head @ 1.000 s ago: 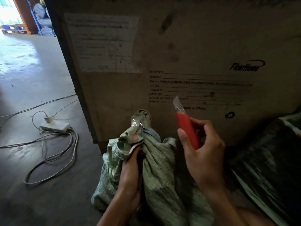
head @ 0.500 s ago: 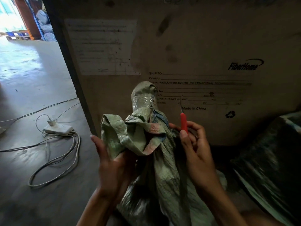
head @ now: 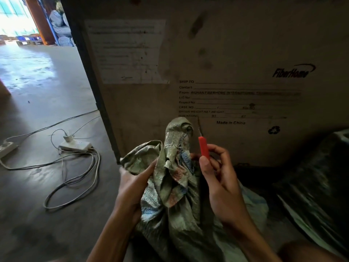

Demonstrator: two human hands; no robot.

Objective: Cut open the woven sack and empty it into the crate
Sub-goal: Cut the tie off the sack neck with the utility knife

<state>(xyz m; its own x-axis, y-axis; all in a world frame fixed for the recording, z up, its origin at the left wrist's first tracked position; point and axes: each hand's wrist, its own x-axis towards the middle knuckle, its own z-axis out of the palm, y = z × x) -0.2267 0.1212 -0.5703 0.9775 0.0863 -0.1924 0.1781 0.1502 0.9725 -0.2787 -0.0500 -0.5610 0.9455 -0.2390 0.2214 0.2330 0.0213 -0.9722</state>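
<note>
The woven sack (head: 179, 214) stands just in front of the lower face of the large printed box (head: 226, 53), with its tied neck (head: 177, 135) pointing up against the box's printed lines. It is not yet cut.

The biggest risk, I think, is a spill. If the cut goes low into the body of the sack and not at the neck, the contents could fall on the floor in front of the box and not into the crate. The next risk is to the left hand (head: 134, 188). It grips the bunched cloth just under the neck, very near the place where the blade must pass, so a slip could reach its fingers. The right hand (head: 222, 186) holds the red knife (head: 204, 150) between thumb and curled fingers. The thin blade (head: 199, 127) points up, close to the box face, and it could scrape the box or bend.

Whether this box is the crate, I cannot tell; its opening is not visible. A dark bag (head: 311, 186) lies in front of the box's right part and leaves little room on that side. Left of the box's corner, loose cables (head: 75, 176) and a power strip (head: 75, 145) lie on the floor (head: 37, 110) and could catch a foot.
</note>
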